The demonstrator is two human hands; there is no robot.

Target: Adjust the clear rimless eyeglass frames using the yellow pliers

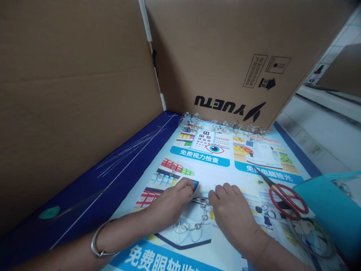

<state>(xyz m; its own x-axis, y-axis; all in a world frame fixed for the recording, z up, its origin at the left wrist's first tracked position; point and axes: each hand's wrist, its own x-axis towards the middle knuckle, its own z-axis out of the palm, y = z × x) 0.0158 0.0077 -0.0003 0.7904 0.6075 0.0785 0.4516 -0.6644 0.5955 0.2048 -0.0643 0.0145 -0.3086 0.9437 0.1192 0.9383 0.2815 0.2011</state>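
Two bare hands work low in the centre of the frame over a printed optician's poster (197, 173) laid flat, its eye chart and blue Chinese banners facing up. The left hand (170, 201), a metal bangle (97, 239) at its wrist, curls its fingers (183, 184) down over the edge of a dark blue card (194, 184); whether it grips the card or a strand beneath cannot be told from this angle. The right hand (231, 210) lies relaxed, fingers slightly spread, its fingertips just beside a chain of thin wire loops and small beads (194, 226), which runs from between the hands down across the poster at lower centre. The flat sheet appears to serve as a work surface, its pale print showing up the fine wire. Within reach at right sit red-handled scissors (287, 201), resting on the poster, and a teal plastic folder (329, 214) overlapping its edge, seemingly placed there to keep the middle free for the hands. Upright cardboard panels (70, 101) at upper left and a carton printed YUETU (225, 103) at top wall off the sheet, likely as a screen, with crumpled clear plastic (222, 125) bunched along its far edge. Thin strands (132, 148) lie across a dark blue strip (84, 192) at left.
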